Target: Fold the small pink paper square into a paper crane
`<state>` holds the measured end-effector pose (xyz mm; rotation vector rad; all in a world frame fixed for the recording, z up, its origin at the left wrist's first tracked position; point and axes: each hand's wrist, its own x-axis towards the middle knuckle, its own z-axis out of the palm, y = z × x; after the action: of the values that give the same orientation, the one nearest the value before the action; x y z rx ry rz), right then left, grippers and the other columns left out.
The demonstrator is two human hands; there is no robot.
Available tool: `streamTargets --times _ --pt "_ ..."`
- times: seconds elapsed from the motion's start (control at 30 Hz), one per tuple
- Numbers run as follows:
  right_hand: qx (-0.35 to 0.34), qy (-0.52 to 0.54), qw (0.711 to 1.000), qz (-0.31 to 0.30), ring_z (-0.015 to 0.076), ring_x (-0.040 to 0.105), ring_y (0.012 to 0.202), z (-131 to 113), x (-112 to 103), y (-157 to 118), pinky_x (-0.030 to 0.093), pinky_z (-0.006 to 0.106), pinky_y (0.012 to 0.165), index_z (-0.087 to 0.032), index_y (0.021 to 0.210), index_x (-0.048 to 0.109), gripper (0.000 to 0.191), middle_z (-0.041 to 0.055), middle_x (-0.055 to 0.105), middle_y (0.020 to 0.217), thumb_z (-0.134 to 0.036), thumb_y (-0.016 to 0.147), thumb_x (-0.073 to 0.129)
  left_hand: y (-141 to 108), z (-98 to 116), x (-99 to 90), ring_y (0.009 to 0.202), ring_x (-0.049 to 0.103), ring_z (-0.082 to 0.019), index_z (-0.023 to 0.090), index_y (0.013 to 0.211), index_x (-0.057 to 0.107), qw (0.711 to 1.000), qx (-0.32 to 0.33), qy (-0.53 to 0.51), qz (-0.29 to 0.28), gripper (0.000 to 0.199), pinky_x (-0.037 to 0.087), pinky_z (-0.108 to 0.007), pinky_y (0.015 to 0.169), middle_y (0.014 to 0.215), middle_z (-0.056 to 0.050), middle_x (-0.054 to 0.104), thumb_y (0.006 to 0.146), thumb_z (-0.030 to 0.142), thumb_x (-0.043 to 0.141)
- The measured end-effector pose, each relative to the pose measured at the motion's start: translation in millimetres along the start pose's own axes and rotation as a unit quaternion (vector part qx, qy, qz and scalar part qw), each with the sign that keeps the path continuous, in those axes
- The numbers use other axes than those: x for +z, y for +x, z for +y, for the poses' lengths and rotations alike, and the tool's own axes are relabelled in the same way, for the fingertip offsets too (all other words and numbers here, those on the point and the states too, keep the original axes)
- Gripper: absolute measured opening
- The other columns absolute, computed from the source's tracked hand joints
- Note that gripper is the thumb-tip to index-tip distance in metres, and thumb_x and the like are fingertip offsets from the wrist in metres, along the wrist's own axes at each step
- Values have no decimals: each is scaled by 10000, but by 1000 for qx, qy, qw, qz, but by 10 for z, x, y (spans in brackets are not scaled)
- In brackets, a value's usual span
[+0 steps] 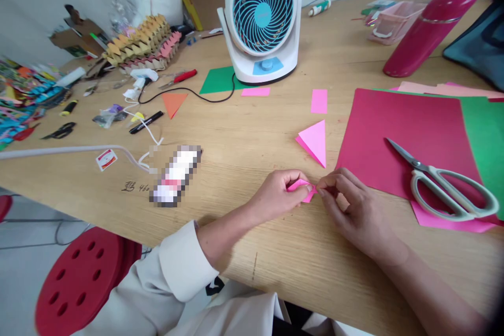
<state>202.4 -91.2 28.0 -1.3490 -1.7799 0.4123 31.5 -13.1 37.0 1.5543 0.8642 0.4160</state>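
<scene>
A small folded pink paper (308, 197) is pinched between the thumb and fingers of my left hand (280, 194). My right hand (352, 210) has thumb and index finger pressed together at the paper's right tip. Just above the hands lies a folded pink triangle (315, 142). Two pink paper rectangles, one upright (319, 101) and one flat (255, 92), rest farther back. Grey-handled scissors (444, 186) lie on a dark red sheet (405, 136) to the right of my right hand.
A white fan (263, 16) stands at the back on the wooden table (236, 136). A phone (176, 176) lies left of my hands. Green sheets (486, 147), a pink bottle (431, 31), a pink basket (397, 22), cables and egg trays (144, 42) surround the work area.
</scene>
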Motion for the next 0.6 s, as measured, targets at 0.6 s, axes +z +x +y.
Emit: streamTargets --times 0.6 --pt "3 -2 1000 -2 133 538 737 -5 9 -20 448 279 653 -203 921 523 100 25 527 870 -106 946 521 -23 7 15 507 421 -54 158 720 586 1000 16 9 1 179 316 -183 487 592 50 511 860 265 552"
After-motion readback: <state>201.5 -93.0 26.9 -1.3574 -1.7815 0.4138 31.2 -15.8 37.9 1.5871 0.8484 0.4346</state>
